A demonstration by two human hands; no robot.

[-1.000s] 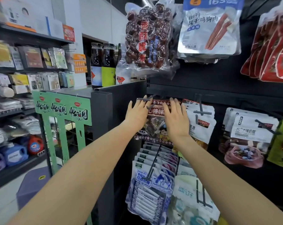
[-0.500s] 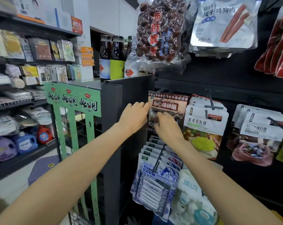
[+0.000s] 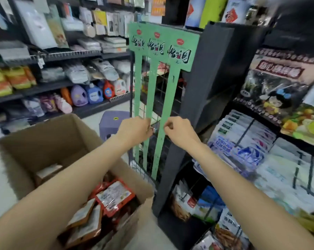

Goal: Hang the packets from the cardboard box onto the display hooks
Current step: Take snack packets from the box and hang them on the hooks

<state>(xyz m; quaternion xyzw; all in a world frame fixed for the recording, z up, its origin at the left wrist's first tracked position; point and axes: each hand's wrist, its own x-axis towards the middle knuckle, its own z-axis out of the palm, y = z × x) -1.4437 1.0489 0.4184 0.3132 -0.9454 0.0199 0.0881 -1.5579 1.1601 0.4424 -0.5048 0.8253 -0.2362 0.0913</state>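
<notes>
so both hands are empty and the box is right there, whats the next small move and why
Probably lower one hand into the cardboard box and take a packet. Neither the left hand nor the right hand holds anything; both hang in front of the green display strips, above the open box, where red-edged packets lie loose on top. The left arm already crosses over the box, so it looks nearer.

Both arms outstretched; left hand (image 3: 134, 131) and right hand (image 3: 179, 131) empty, fingers loosely curled.

Floor (image 3: 1, 181): pale, lower left of frame.
On it: open cardboard box (image 3: 49, 141), purple stool (image 3: 114, 123), black display rack (image 3: 185, 230).
</notes>
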